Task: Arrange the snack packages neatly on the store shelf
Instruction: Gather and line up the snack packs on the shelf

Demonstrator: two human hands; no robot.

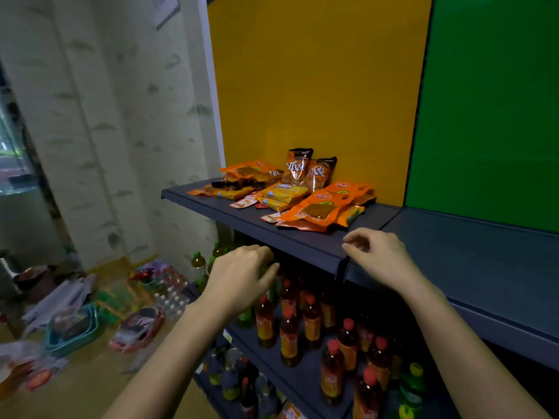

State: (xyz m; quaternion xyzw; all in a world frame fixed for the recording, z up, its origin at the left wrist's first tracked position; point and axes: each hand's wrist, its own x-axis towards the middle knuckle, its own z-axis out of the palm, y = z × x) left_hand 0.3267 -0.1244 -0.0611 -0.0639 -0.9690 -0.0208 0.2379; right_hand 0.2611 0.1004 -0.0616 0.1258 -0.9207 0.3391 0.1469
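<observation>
Orange snack packages lie scattered on a dark blue shelf [242, 214]. A stack of flat orange packs [325, 208] lies nearest, yellow packs [282, 193] sit in the middle, and more orange packs [242, 179] lie at the left. Two orange bags [308, 170] stand upright against the yellow back panel. My left hand [242, 276] hovers at the shelf's front edge with curled fingers and holds nothing. My right hand [378, 257] is just in front of the nearest stack, fingers loosely bent and apart, nothing in it.
A lower shelf holds several red-capped bottles [289, 334] of dark drink and green-capped ones [413, 385]. A bare shelf [484, 267] under a green panel extends to the right. Baskets [72, 331] and packaged goods litter the floor at the left, beside a curtain.
</observation>
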